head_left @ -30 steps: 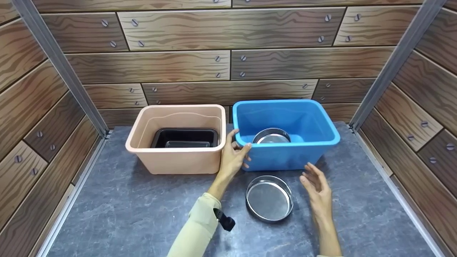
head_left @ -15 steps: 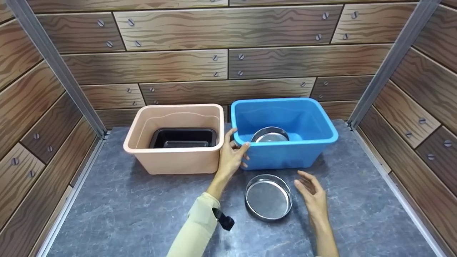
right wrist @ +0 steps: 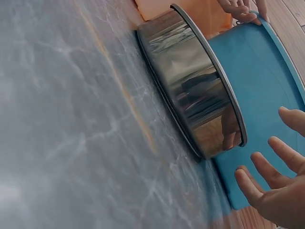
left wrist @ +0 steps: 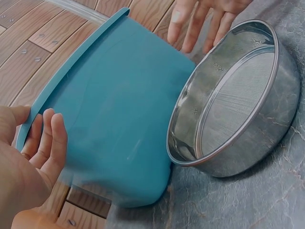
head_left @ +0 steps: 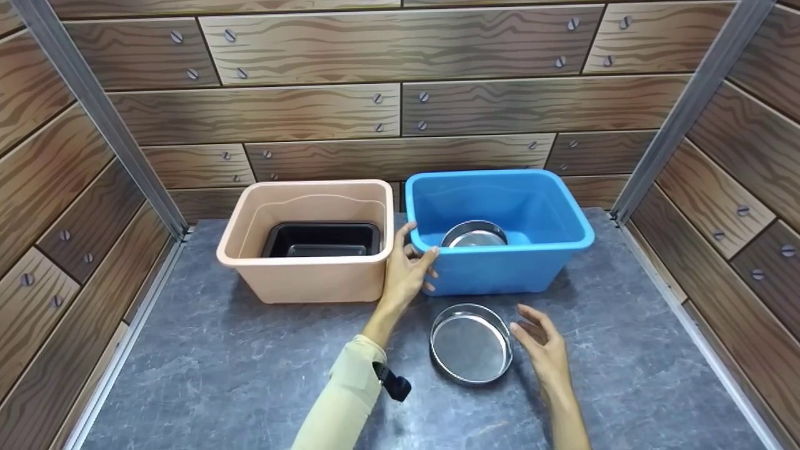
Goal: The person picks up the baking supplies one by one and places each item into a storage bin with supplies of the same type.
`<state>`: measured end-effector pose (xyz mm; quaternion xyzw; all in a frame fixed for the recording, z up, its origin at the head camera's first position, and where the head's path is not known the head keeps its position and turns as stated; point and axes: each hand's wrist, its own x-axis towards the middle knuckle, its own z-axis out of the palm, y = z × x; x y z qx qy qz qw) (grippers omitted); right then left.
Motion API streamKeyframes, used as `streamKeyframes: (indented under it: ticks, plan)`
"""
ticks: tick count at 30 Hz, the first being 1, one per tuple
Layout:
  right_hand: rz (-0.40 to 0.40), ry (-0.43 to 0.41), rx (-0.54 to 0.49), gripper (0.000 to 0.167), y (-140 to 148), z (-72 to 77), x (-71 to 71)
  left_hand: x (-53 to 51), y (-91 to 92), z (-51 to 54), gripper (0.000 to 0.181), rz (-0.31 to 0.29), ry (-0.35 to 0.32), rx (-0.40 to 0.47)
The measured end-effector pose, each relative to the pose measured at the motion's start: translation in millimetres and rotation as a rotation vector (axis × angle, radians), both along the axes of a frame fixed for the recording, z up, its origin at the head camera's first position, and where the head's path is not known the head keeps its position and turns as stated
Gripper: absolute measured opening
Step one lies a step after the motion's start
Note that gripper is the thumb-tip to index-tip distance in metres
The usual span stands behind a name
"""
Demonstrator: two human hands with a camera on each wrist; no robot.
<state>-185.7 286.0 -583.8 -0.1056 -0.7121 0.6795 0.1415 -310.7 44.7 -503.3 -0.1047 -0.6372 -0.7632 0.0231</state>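
Note:
My left hand (head_left: 404, 273) grips the rim of the blue plastic bin (head_left: 494, 272) at its front left corner, thumb and fingers on either side of the lip, as the left wrist view shows. In front of the bin a round steel sieve (head_left: 472, 347) with a fine mesh bottom lies upright on the table. Just right of it is my right hand (head_left: 545, 347), fingers spread and slightly bent, apart from the sieve's wall and holding nothing. Inside the blue bin sits another round metal sieve (head_left: 475, 234), its lower part hidden by the front wall.
A peach-coloured bin (head_left: 312, 281) stands left of the blue one, with a black rectangular tray (head_left: 322, 234) inside. Both bins are near the wood-patterned back wall (head_left: 400, 112). Similar walls enclose the grey marbled tabletop (head_left: 219, 375) at left and right.
My right hand has moved left and toward me, from beside the blue bin's front to close beside the sieve. My left hand keeps its grip on the rim.

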Motion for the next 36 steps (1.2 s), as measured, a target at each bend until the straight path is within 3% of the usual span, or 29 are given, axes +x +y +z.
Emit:
streamKeyframes:
  ticks: [12,36]
  plan:
    - [0.040,-0.061,0.026,0.050,-7,-10.9,3.7,0.9,0.3,0.9,0.067,-0.006,0.007,0.018]
    - [0.067,-0.198,0.147,0.045,-10,-10.6,6.3,0.5,1.0,0.0,0.068,0.017,0.004,0.004]
